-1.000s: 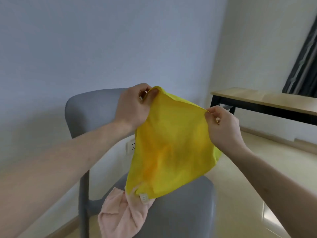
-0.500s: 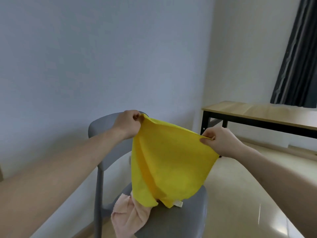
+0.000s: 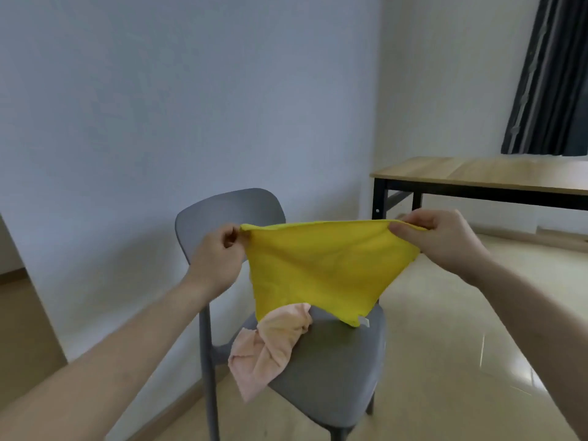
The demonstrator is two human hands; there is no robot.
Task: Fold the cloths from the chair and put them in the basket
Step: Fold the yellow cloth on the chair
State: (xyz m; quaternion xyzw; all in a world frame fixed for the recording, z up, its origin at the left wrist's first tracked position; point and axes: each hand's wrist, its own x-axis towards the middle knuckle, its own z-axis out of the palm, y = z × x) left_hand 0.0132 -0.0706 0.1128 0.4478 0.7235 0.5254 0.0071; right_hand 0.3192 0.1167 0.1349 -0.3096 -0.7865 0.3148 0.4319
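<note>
A yellow cloth (image 3: pixel 321 265) hangs stretched in the air above the grey chair (image 3: pixel 331 370). My left hand (image 3: pixel 218 259) pinches its left top corner and my right hand (image 3: pixel 442 241) pinches its right top corner. The top edge is pulled taut between them, and the lower tip with a white tag hangs just over the seat. A crumpled pink cloth (image 3: pixel 267 345) lies on the seat's left side and droops over its edge. No basket is in view.
A pale wall stands behind the chair. A wooden table with black legs (image 3: pixel 477 179) is at the right, with a dark curtain (image 3: pixel 550 74) above it. Glossy beige floor spreads to the right of the chair.
My hands have moved apart and lowered, stretching the yellow cloth's top edge wide. The view has pulled back and tilted, showing more of the chair and the pink cloth.
</note>
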